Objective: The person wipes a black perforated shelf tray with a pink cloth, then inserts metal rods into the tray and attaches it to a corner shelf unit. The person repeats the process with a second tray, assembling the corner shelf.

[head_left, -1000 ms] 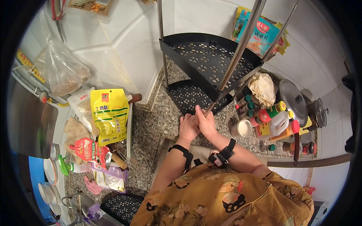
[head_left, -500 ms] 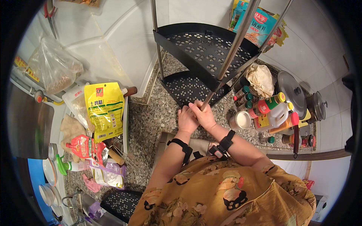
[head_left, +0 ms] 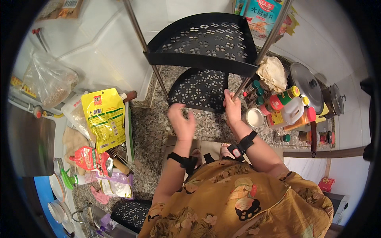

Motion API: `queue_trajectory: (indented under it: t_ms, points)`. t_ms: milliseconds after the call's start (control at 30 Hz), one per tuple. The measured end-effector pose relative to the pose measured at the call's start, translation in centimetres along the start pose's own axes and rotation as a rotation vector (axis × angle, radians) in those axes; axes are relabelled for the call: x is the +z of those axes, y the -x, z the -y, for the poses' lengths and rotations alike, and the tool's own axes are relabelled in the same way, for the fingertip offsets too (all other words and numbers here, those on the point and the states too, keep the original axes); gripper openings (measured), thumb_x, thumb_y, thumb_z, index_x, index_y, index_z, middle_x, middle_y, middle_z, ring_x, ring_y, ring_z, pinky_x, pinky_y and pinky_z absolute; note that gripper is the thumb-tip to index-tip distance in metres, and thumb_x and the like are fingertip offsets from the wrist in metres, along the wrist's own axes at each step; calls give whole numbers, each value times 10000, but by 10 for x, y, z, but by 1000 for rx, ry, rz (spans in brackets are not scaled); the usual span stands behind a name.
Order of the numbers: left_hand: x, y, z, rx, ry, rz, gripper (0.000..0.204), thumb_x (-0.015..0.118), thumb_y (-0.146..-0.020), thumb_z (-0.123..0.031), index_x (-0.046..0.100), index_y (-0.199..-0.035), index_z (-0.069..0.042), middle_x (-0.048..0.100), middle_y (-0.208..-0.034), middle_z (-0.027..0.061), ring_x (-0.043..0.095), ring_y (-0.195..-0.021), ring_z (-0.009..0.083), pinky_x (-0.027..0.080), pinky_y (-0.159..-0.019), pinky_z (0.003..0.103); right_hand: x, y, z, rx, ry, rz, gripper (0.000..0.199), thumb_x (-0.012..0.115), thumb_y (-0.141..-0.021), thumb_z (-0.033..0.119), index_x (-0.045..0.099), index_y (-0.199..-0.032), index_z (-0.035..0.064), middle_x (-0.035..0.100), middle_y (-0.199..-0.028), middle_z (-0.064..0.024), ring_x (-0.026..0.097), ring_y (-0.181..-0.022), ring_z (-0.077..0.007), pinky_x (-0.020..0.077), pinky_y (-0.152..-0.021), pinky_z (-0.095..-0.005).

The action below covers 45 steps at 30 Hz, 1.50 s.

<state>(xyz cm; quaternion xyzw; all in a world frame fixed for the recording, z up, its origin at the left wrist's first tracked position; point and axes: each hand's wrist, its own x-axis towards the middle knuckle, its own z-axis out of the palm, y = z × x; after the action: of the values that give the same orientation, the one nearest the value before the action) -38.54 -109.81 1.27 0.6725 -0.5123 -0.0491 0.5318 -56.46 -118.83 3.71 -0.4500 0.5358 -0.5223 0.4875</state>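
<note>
A black corner rack with clover-shaped holes stands on the speckled counter, its upper shelf (head_left: pixel 202 60) above its lower shelf (head_left: pixel 198 88). Steel poles join the shelves. My right hand (head_left: pixel 233 109) is closed around the foot of the right front pole (head_left: pixel 243 88), by the lower shelf's front corner. Just in front of that shelf's left end, my left hand (head_left: pixel 182 122) is held with thumb and fingers apart, holding nothing. Whether its fingertips touch the shelf edge I cannot tell.
Right of the rack stand spice jars (head_left: pixel 256 95), a jar of white powder (head_left: pixel 254 118), bottles (head_left: pixel 291 117) and a grey lid (head_left: pixel 306 88). Leftward lie a yellow seasoning bag (head_left: pixel 104 119) and a red pouch (head_left: pixel 89 159). Another black perforated shelf (head_left: pixel 131 214) sits lower left.
The rack has turned, its front edge now facing me more squarely. My right hand went right with the pole; my left hand came off it and moved left, fingers parting.
</note>
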Motion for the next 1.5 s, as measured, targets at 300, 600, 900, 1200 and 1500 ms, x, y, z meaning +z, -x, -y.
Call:
queue_trajectory:
  t_ms: [300, 600, 900, 1200, 1500]
  points:
    - [-11, -53, 65, -360, 144, 331, 178, 726, -881, -152, 638, -966, -23, 618, -1169, 134, 579, -1147, 323, 473, -976, 441, -16, -23, -17, 121, -58, -40, 381, 636, -972, 368, 557, -739, 77, 461, -660, 50, 395, -630, -95, 359, -595, -307]
    - [-15, -31, 38, -467, -5, 259, 134, 629, -947, -101, 687, -1056, -49, 613, -1301, 160, 635, -1116, 290, 511, -877, 402, -18, -30, -29, 42, 134, -19, 552, 586, -981, 485, 486, -668, 41, 448, -619, 8, 399, -604, -115, 356, -573, -334]
    - [-19, -33, 26, -544, -81, 274, 189, 578, -932, -49, 688, -1084, -68, 618, -1247, 100, 657, -785, 267, 518, -727, 396, -22, -40, -26, 32, 38, 126, 490, 573, -999, 415, 504, -671, 57, 425, -602, 41, 373, -564, -98, 310, -532, -303]
    - [-17, -15, 32, -413, -222, 224, 253, 566, -922, -75, 677, -1148, -55, 588, -1219, 99, 645, -769, 279, 523, -736, 427, -30, -55, 29, 16, 93, 394, 208, 699, -914, 273, 621, -905, 81, 634, -790, 1, 571, -781, -108, 415, -826, -268]
    - [-23, -25, 30, -460, -157, 234, 276, 556, -906, -52, 675, -1154, -42, 591, -1211, 103, 651, -755, 284, 522, -713, 405, -17, -51, 103, -76, -250, 444, 352, 639, -950, 229, 476, -657, 121, 448, -592, 55, 408, -538, -76, 347, -526, -256]
